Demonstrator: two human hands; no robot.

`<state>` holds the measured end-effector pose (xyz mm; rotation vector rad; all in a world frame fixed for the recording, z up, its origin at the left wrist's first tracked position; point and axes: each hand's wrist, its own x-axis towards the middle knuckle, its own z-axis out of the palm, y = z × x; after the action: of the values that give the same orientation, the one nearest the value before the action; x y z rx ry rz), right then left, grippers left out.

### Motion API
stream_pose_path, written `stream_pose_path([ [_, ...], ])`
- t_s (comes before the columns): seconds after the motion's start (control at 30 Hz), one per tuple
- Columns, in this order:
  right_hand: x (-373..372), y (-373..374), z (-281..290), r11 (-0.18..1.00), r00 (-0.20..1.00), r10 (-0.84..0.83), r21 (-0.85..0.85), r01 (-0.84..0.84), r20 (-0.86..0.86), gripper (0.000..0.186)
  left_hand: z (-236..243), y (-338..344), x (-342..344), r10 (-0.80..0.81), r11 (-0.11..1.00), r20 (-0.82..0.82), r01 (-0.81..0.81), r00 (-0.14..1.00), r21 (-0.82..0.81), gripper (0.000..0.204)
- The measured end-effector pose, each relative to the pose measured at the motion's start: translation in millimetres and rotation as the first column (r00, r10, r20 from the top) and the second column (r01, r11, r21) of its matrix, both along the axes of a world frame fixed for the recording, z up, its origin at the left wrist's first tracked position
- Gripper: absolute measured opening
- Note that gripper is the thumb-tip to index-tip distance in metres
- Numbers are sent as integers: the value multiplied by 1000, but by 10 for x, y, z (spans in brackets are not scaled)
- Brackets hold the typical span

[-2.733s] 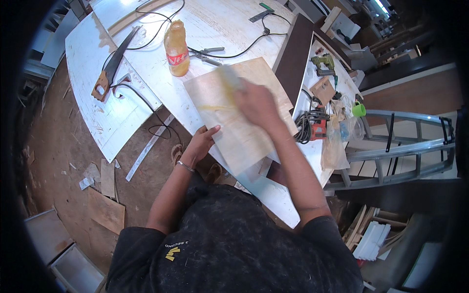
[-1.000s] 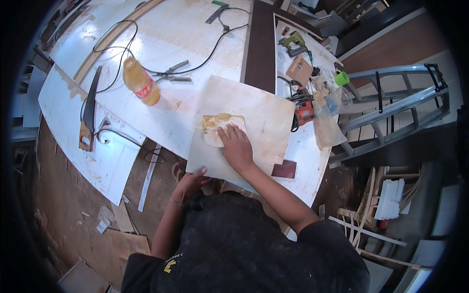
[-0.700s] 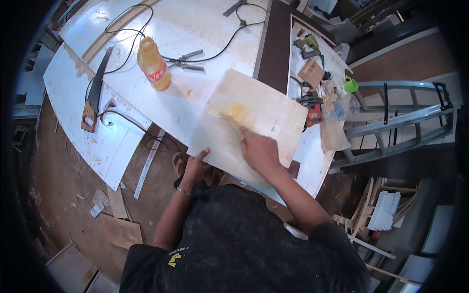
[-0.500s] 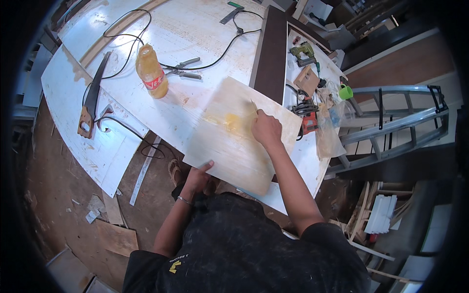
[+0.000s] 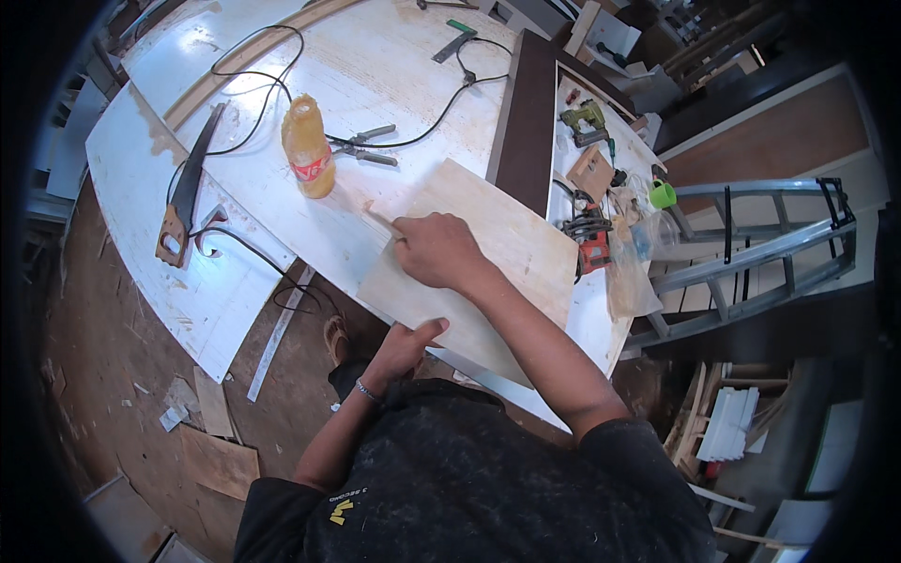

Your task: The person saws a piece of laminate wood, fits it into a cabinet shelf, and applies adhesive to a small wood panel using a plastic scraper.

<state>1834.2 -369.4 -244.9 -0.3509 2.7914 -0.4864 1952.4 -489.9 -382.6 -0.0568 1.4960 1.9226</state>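
A pale rectangular wooden board (image 5: 521, 249) lies on the white worktable. My right hand (image 5: 439, 251) is over its left part, closed on a thin flat spreader (image 5: 378, 221) whose tip points to the far left. The hand and forearm cover much of the board, and no yellow glue shows on it now. At the board's near edge, my left hand (image 5: 402, 352) grips with the thumb on top and the fingers below, partly hidden. Beyond the board stands a cut-open plastic bottle (image 5: 308, 155) coated in yellow glue, with grey-handled pliers (image 5: 364, 150) beside it.
A handsaw (image 5: 188, 192) and a black cable lie to the left. At the right are a dark panel (image 5: 526, 113), a green drill (image 5: 587, 120), a red power tool (image 5: 593, 251), a green cup (image 5: 663, 195) and an aluminium ladder (image 5: 741, 263). Offcuts litter the floor.
My right hand has swept left across the board with the spreader, from its right part toward its left edge. The yellow glue patch seen before is out of sight. My left hand shifted slightly right.
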Motion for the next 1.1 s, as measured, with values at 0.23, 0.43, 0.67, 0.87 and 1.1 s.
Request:
stream_pose_path([
  [0.23,261,-494,309,957,953,288,-19,-290,-92,23,-166,8,-114,31,999,-249,-24,968,32,48],
  [0.43,394,-572,580,924,928,294,-178,-337,-230,20,-246,-60,-382,53,971,-294,20,954,237,48],
  [0.67,54,607,767,963,942,-241,-180,202,-232,42,-394,-114,-904,138,906,185,-199,973,374,60],
  [0.87,64,1022,-679,954,931,-256,88,287,-261,39,-867,198,-400,159,915,334,-266,929,303,59],
  [1.1,775,441,-882,992,990,-112,75,106,82,52,-932,10,-347,116,963,184,-156,976,221,56],
])
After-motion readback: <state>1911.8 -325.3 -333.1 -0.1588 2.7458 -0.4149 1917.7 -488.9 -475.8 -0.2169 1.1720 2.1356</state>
